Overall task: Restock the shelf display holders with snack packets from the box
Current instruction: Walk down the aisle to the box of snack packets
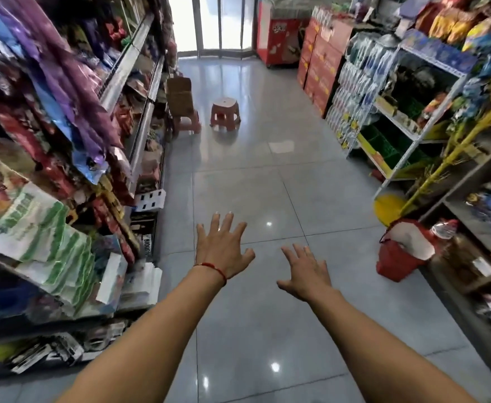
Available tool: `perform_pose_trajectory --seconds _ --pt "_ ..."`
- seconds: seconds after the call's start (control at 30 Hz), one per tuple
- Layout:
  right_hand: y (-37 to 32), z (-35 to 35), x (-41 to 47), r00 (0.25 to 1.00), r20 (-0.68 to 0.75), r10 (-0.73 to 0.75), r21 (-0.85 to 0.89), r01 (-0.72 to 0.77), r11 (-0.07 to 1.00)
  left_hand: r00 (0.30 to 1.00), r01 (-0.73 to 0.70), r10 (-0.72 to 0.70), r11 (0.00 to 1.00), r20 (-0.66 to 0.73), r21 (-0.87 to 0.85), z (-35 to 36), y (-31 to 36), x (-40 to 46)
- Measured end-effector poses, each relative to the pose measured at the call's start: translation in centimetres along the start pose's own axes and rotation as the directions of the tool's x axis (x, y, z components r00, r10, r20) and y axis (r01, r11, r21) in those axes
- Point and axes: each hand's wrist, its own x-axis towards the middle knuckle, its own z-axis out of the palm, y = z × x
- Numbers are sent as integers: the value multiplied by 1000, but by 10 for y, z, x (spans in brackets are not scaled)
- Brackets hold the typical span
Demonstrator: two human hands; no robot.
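Glossy grey floor tiles are reflecting light beneath the left hand and right hand, both hovering empty with fingers spread, while the cardboard box is sitting well ahead on a pink plastic stool beside the packet-crammed shelf.

Pink stool on grey floor; red basket nearby.

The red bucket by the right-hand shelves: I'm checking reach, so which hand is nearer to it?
Right. The right hand is spread open over the floor, to the left of the red bucket. The left hand is farther left, toward the left shelves, also open.
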Motion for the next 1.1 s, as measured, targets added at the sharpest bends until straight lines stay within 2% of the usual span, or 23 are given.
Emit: perform_pose_trajectory --seconds 0.3,0.7,0.83,1.1 --pt "-18 -26 214 994 96 -44 78 37 996 994 82 -82 997 79 -1 19 -50 199" --pt "-16 -126 485 985 152 -83 65 74 995 976 166 -165 986 139 3 -11 -86 467" --pt "-30 -137 582 980 169 -103 67 93 993 972 172 -168 985 163 -6 -2 -117 561" --pt "-73 -185 749 972 228 -50 55 38 998 966 129 -118 991 231 -35 -7 -191 749"
